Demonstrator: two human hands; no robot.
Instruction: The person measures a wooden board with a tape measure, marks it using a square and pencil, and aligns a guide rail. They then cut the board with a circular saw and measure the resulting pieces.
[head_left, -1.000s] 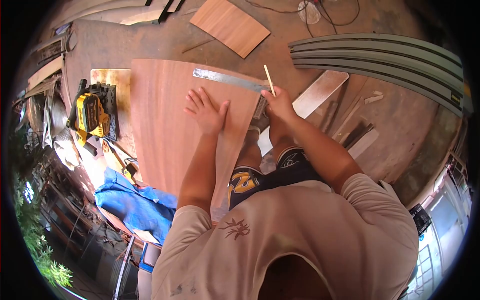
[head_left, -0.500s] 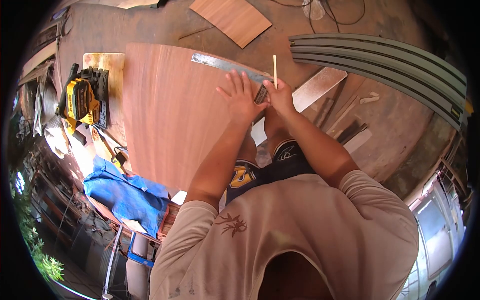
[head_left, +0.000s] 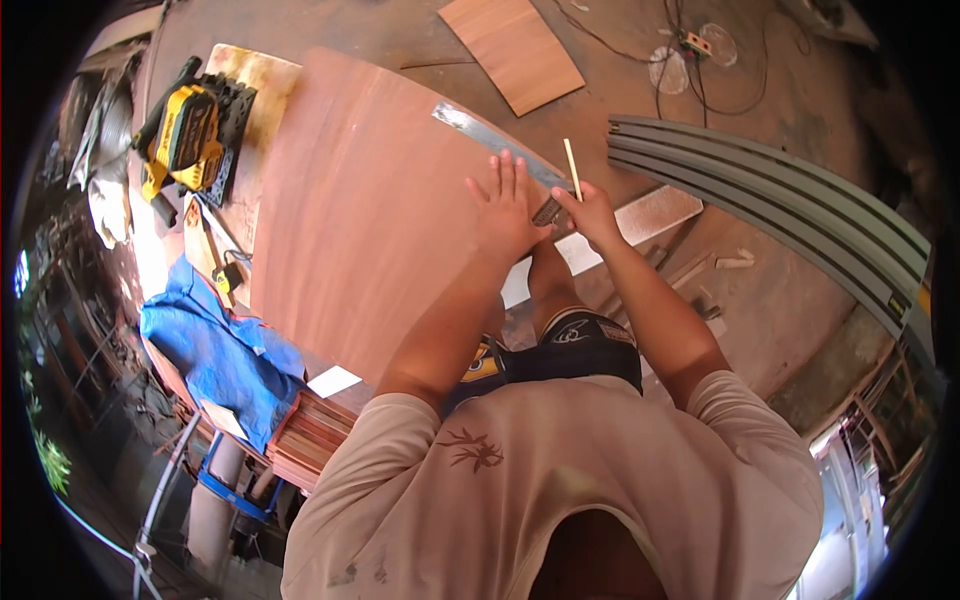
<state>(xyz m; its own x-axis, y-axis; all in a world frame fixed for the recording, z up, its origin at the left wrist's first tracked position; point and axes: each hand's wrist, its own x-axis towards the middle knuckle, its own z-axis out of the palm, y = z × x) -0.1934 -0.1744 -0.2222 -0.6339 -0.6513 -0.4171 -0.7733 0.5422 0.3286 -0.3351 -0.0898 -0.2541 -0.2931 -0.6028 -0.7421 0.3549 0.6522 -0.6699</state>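
Note:
My left hand point(head_left: 508, 217) lies flat, fingers spread, on a large wood-grain board point(head_left: 355, 190). Its fingertips reach a try square's metal blade point(head_left: 490, 138), which runs along the board's edge, and the thumb is by the square's dark stock point(head_left: 547, 211). Just to the right, my right hand point(head_left: 592, 214) is closed around a thin, pale pencil point(head_left: 572, 168) that points upward past the fingers. The right fingertips are close to the stock, at the board's corner. The pencil's lower end is hidden in the hand.
A yellow-black circular saw point(head_left: 188, 140) stands left of the board, near a tape measure point(head_left: 228, 278) and blue tarp point(head_left: 220, 345). A smaller wood panel point(head_left: 515, 55) lies ahead. Grey grooved metal profiles point(head_left: 770, 195) and a pale strip point(head_left: 640, 225) lie to the right.
The view has turned, shifting the board and hands slightly in the picture. Both hands keep about the same place at the square; the pencil leans a little more to the left.

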